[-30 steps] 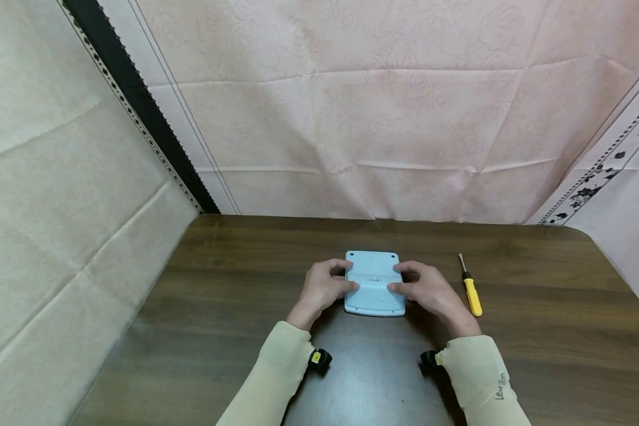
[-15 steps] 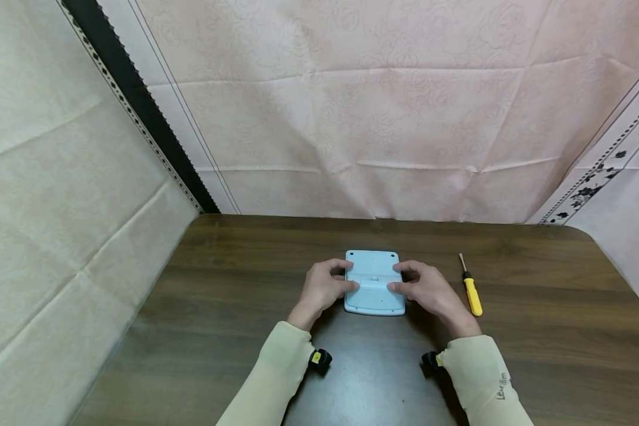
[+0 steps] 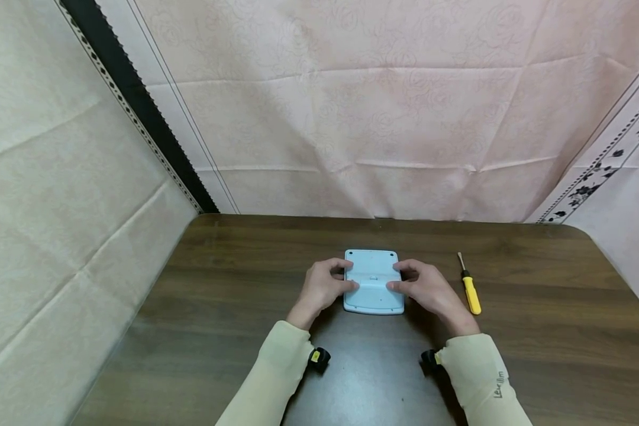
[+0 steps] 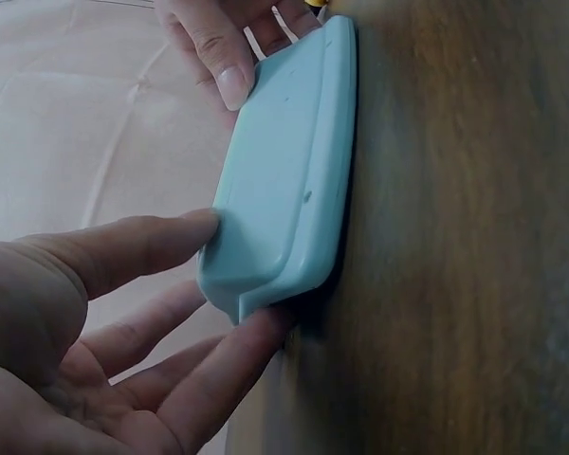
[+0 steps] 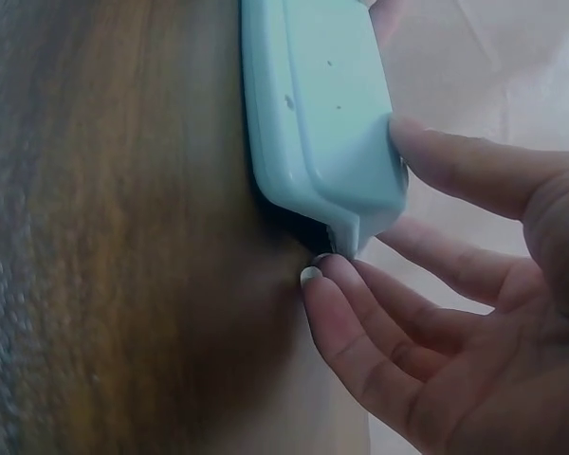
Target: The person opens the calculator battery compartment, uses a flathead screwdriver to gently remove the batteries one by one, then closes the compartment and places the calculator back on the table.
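Observation:
A light-blue plastic device (image 3: 374, 299), shaped like a desk calculator, lies back side up at the middle of the table, with small holes near its corners and a ridge across it. My left hand (image 3: 323, 286) holds its left edge, thumb on the back face and fingers at the side. On the opposite edge, my right hand (image 3: 422, 286) grips it the same way. Close up in the left wrist view, the left thumb presses the device (image 4: 275, 161) and fingertips reach its underside. In the right wrist view, right fingertips sit at the lower rim of the device (image 5: 337, 104).
A yellow-handled screwdriver (image 3: 471, 293) lies to the right of my right hand, tip pointing away. The brown wood-grain table (image 3: 245, 266) ends at a pale patterned cloth (image 3: 394, 118) hung behind it. Another cloth (image 3: 74, 236) hangs along the left side.

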Demonstrator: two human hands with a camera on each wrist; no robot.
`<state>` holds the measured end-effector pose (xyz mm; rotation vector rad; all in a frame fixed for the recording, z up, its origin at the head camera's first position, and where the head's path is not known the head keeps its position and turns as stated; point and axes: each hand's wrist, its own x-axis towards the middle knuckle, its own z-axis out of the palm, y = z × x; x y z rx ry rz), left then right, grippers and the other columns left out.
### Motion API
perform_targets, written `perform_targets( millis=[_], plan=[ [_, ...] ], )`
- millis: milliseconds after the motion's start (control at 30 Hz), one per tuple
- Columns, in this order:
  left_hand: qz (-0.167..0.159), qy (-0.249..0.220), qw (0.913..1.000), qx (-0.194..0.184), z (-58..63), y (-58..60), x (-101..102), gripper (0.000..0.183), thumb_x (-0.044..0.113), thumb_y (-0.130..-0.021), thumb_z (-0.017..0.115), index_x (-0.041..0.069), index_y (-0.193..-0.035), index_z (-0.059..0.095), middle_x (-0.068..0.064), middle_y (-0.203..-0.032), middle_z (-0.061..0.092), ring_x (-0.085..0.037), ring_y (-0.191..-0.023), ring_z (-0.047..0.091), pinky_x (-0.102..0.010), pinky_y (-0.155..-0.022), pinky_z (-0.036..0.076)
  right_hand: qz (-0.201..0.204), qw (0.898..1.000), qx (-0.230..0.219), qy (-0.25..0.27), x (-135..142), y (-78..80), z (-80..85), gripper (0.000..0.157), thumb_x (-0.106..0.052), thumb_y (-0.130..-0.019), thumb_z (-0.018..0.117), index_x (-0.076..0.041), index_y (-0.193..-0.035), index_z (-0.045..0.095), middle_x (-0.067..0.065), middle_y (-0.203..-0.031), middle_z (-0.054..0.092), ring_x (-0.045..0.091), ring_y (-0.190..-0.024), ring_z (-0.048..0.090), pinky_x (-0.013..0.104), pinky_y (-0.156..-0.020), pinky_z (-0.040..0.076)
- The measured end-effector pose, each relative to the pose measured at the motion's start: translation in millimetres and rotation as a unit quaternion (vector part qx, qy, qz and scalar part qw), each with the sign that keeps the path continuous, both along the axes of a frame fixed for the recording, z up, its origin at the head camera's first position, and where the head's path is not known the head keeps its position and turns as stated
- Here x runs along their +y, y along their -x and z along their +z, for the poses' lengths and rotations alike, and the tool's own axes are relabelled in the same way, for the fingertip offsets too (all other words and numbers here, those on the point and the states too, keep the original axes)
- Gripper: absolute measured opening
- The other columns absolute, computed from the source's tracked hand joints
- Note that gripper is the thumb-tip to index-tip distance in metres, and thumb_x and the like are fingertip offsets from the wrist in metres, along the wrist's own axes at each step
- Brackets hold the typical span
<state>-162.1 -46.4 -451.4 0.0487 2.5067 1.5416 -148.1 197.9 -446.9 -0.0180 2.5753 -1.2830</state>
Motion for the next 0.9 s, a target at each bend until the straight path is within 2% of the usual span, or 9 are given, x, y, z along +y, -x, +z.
perform_targets(
  millis=[200,433,567,700,800,900],
  plan=[
    [-0.023,0.037,0.9990,0.013,2.6,0.5,-0.9,0.041,0.017,-0.090,0.088,0.013,-0.129,0.076,-0.012,-0.126,0.070,-0.027,-0.111,0.063,-0.043,-0.095,0.055,-0.004,1.000,0.028,-0.010,-4.0,0.2,4.9,0.054,-0.025,-0.101,0.077,0.001,-0.144,0.059,0.026,-0.145,0.058,0.041,-0.125,0.059,0.056,-0.102,0.052],
    [-0.052,0.071,0.9954,0.039,4.7,0.9,-1.9,0.055,0.025,-0.094,0.085,0.013,-0.145,0.066,-0.013,-0.145,0.064,-0.029,-0.130,0.060,-0.049,-0.108,0.049,-0.009,0.996,0.085,-0.009,-11.2,-1.5,9.2,0.051,-0.023,-0.103,0.074,-0.001,-0.147,0.059,0.025,-0.148,0.055,0.044,-0.133,0.058,0.058,-0.104,0.052],
    [-0.071,0.110,0.9898,0.056,6.7,-0.3,-1.2,0.058,0.026,-0.094,0.085,0.014,-0.147,0.064,-0.010,-0.153,0.058,-0.030,-0.140,0.053,-0.052,-0.115,0.043,0.003,0.992,0.126,-0.020,-16.1,-3.7,7.4,0.045,-0.020,-0.102,0.076,-0.003,-0.142,0.064,0.021,-0.142,0.061,0.042,-0.125,0.064,0.056,-0.098,0.056],
    [-0.092,0.131,0.9848,0.068,5.9,-0.9,-1.3,0.056,0.025,-0.094,0.086,0.014,-0.145,0.066,-0.010,-0.154,0.057,-0.032,-0.142,0.050,-0.053,-0.117,0.040,0.021,0.986,0.164,-0.034,-21.7,-4.4,4.0,0.037,-0.015,-0.100,0.078,-0.002,-0.134,0.070,0.018,-0.132,0.067,0.038,-0.113,0.067,0.054,-0.093,0.058],
    [-0.108,0.139,0.9812,0.078,3.8,-0.8,-2.0,0.055,0.025,-0.094,0.085,0.013,-0.144,0.067,-0.010,-0.155,0.056,-0.032,-0.144,0.048,-0.053,-0.117,0.040,0.035,0.983,0.175,-0.049,-25.3,-3.8,1.6,0.034,-0.014,-0.099,0.078,-0.002,-0.130,0.072,0.017,-0.128,0.069,0.035,-0.108,0.066,0.053,-0.093,0.058],
    [-0.122,0.146,0.9777,0.089,1.4,-0.3,-2.6,0.054,0.024,-0.094,0.085,0.012,-0.144,0.067,-0.011,-0.156,0.055,-0.033,-0.144,0.048,-0.053,-0.117,0.040,0.051,0.982,0.174,-0.059,-27.6,-3.0,-0.5,0.032,-0.013,-0.099,0.079,-0.002,-0.128,0.074,0.017,-0.129,0.068,0.034,-0.111,0.065,0.055,-0.097,0.056]
  ],
)
